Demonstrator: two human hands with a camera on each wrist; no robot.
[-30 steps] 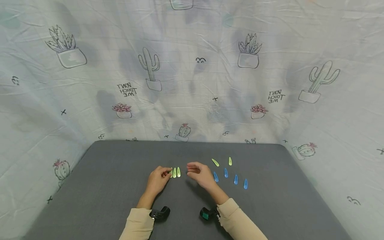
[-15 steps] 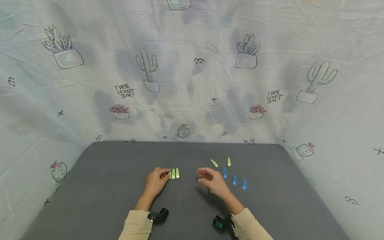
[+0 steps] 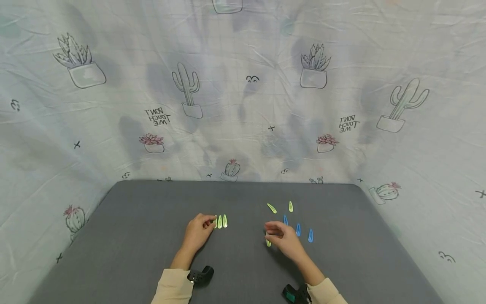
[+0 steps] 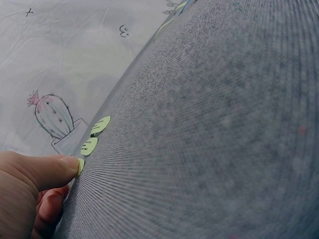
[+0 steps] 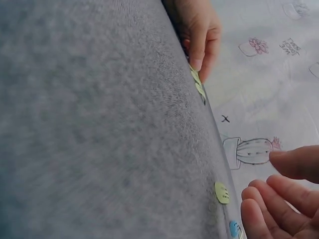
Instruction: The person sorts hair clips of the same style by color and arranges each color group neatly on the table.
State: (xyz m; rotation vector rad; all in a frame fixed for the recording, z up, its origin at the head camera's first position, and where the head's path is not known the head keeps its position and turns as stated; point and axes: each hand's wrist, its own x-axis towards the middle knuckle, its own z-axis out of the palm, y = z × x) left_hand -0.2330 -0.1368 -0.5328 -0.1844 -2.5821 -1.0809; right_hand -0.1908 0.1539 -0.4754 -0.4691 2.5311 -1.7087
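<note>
My left hand pinches the leftmost of three lime-green snap hair clips, which lie in a short row on the grey table. In the left wrist view the thumb covers most of that clip, and the other two clips lie just beyond. My right hand hovers over the table on the right, its fingers loosely bent and holding nothing. Below its thumb lies another green hair clip, partly hidden; the right wrist view shows a green clip apart from the fingertips.
Two green hair clips, one tilted and one upright, lie beyond my right hand. Blue hair clips lie beside it. A patterned white cloth hangs behind the table.
My right hand has moved right and toward me, away from the row of green clips. The green clip below it has come into view; a blue clip is now covered. My left hand stays put.
</note>
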